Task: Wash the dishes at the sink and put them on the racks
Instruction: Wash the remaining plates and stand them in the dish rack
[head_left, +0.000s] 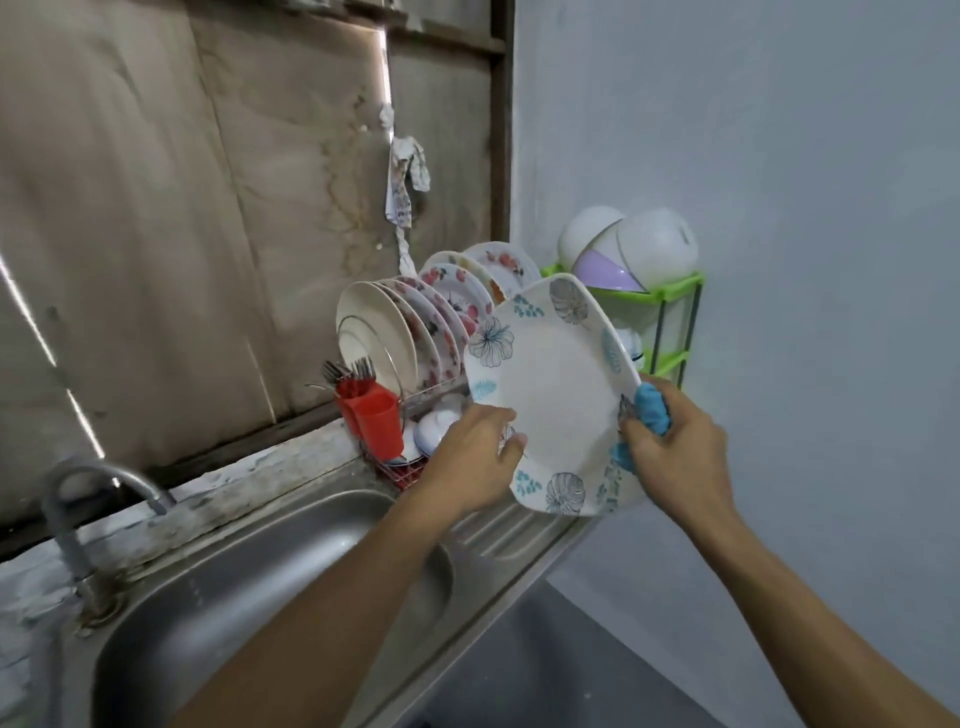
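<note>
The left hand (467, 457) gripped the plate (550, 395) by its left edge. The right hand (675, 441) pinched the right edge through a blue cloth (652, 410). The rack (402, 475) stood just beyond, far left, nearer the left hand.

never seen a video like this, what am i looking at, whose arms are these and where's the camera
There is no machine here. A person wears one camera on the head, looking forward and down, so the two arms are their own. The left hand holds a plate by its lower left edge. The right hand has its grip on a blue cloth, held against the plate's right rim. Below is a steel sink with a tap at its left. Behind the plate, a wire rack holds more plates standing on edge and a red cup of forks. A green rack in the corner carries upturned bowls.
</note>
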